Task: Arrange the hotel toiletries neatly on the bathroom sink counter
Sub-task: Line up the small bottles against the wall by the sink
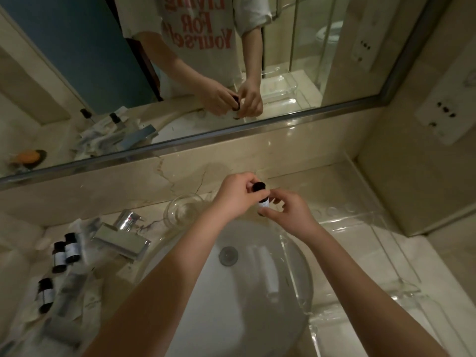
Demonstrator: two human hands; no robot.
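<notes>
I hold a small dark bottle (pixel 262 199) upright above the far rim of the sink (pixel 195 318), its long axis vertical, black cap pointing up towards the mirror (pixel 283 60). My left hand (pixel 235 195) pinches the cap; my right hand (pixel 288 213) grips the labelled body, fingers curled.

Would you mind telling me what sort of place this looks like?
Most likely a hotel bathroom: a white sink basin set in a marble counter, a wall mirror above, and small dark toiletry bottles lying beside the faucet.
</notes>
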